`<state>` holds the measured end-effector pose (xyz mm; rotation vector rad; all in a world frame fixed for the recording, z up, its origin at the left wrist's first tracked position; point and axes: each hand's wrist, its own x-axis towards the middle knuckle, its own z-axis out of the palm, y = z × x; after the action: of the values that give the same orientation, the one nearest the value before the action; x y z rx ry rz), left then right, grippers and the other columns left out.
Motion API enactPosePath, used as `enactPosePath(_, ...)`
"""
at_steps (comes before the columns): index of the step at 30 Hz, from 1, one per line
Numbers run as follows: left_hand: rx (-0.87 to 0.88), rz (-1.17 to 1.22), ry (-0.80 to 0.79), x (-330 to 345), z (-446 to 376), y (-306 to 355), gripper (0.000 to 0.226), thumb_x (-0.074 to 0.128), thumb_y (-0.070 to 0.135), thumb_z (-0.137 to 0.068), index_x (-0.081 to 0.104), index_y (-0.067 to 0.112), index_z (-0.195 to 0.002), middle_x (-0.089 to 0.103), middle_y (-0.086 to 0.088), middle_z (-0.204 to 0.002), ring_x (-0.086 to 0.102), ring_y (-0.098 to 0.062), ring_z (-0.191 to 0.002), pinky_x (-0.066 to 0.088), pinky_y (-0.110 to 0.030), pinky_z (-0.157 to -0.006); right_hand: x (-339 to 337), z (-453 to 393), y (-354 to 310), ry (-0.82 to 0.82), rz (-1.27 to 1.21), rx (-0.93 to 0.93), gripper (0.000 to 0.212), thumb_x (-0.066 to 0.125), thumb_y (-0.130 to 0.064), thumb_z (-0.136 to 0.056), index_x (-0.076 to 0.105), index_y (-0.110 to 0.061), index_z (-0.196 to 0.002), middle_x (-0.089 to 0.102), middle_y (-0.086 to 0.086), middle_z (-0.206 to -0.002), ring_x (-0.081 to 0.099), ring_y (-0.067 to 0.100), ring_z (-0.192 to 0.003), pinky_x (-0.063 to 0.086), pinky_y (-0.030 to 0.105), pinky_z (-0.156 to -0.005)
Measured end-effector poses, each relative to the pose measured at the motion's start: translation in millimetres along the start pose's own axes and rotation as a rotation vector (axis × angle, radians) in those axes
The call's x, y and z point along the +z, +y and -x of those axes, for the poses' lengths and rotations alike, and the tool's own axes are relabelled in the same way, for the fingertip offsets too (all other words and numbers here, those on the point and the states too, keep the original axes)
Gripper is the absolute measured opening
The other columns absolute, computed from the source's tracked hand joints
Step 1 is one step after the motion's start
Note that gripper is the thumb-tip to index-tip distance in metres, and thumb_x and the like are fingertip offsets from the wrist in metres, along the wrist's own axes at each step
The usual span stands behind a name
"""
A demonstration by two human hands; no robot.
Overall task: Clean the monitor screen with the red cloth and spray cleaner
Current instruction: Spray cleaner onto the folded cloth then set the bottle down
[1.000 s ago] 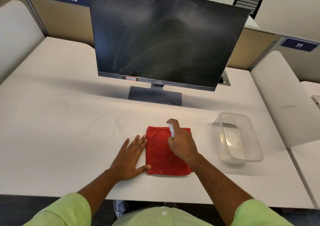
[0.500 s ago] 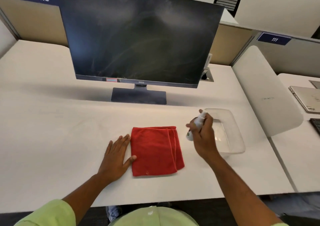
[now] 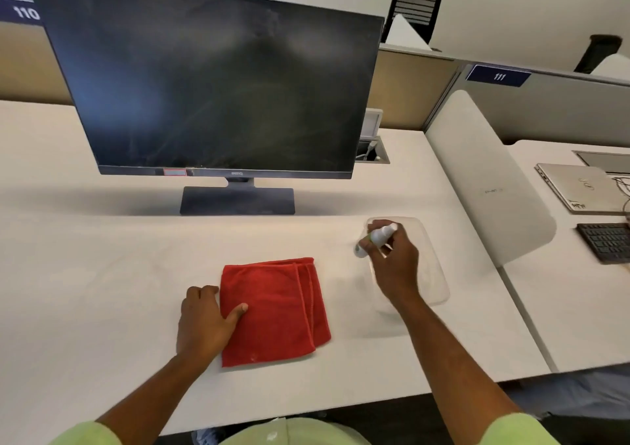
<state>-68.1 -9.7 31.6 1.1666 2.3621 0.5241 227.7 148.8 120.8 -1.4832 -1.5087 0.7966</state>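
Observation:
A dark, smeared monitor screen [image 3: 211, 90] stands on its stand at the back of the white desk [image 3: 102, 267]. The folded red cloth [image 3: 276, 308] lies flat near the front edge. My left hand [image 3: 204, 318] grips the cloth's left edge, thumb on top and fingers curled at the border. My right hand [image 3: 392, 260] holds the small white spray bottle [image 3: 375, 236] tilted, over the near-left corner of a clear plastic tub [image 3: 433, 267] to the cloth's right.
A white divider panel [image 3: 484, 179] bounds the desk on the right. Beyond it lie a closed laptop [image 3: 576, 185] and a black keyboard [image 3: 606, 240]. A cable port [image 3: 371, 153] sits behind the monitor's right corner.
My right hand carried the spray bottle from above the cloth rightward to the tub. My left hand went from lying flat beside the cloth to gripping its left edge.

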Motion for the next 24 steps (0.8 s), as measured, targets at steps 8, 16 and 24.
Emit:
enactPosePath(8, -0.111, 0.078, -0.019, 3.0, -2.1, 18.9, 0.040, 0.085, 0.038, -0.078, 0.060, 0.016, -0.101, 0.063, -0.006, -0.105, 0.062, -0.024, -0.092, 0.054, -0.039, -0.082, 57.1, -10.6, -3.7, -0.200, 0.169, -0.042, 0.021, 0.081, -0.009, -0.093, 0.075, -0.008, -0.113, 0.072, 0.007, -0.118, 0.069, 0.025, -0.107, 0.057, 0.034, -0.091)
enactPosePath(16, -0.277, 0.298, -0.059, 6.1, 0.8, 23.6, 0.051, 0.085, 0.034, -0.080, 0.051, 0.017, -0.115, 0.059, 0.002, -0.102, 0.061, -0.023, -0.090, 0.053, -0.038, -0.081, 66.6, -20.2, 3.9, -0.255, 0.242, 0.011, 0.028, 0.072, -0.017, -0.101, 0.072, -0.003, -0.126, 0.071, 0.011, -0.135, 0.068, 0.028, -0.120, 0.053, 0.034, -0.103)
enactPosePath(24, -0.368, 0.691, -0.250, -6.0, 2.7, 30.1, 0.023, 0.075, 0.033, -0.090, 0.068, 0.021, -0.108, 0.074, 0.001, -0.105, 0.069, -0.022, -0.099, 0.054, -0.033, -0.077, 69.2, -9.8, 13.7, -0.273, 0.217, 0.053, 0.072, 0.085, -0.018, -0.091, 0.050, -0.013, -0.153, 0.059, 0.009, -0.154, 0.060, 0.029, -0.139, 0.047, 0.037, -0.115)
